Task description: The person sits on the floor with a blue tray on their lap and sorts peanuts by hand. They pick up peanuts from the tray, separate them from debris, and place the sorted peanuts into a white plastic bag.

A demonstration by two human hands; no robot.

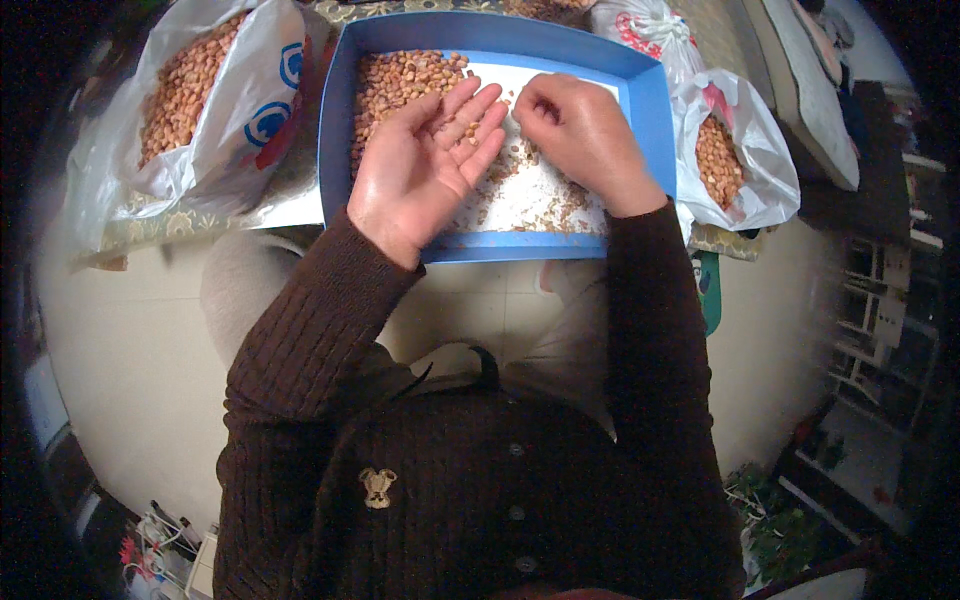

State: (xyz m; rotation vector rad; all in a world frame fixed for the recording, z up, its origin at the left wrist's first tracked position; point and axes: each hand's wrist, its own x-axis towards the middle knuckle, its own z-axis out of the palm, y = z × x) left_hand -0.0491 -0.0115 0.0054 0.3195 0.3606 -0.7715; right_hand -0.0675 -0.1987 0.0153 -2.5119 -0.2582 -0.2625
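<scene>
My left hand (416, 180) is held palm up over a blue cardboard box (651, 127) with a white bottom. A few small kernels (472, 132) that look like shelled peanuts rest on its fingers. Beside it, my right hand (585, 135) is curled, with thumb and fingertips together; whether anything is pinched there is hidden. A heap of reddish-brown peanut kernels (401, 79) fills the far left part of the box, partly behind my left hand. Small brown bits and flakes (551, 214) lie scattered across the near part of the white bottom.
Left of the box stands a large white plastic bag (225, 169) of peanuts. On the right are a smaller open bag (769, 176) of peanuts and a knotted bag (652, 26). A patterned cloth (169, 227) covers the table. A pale, round-topped seat (244, 300) is below the left edge.
</scene>
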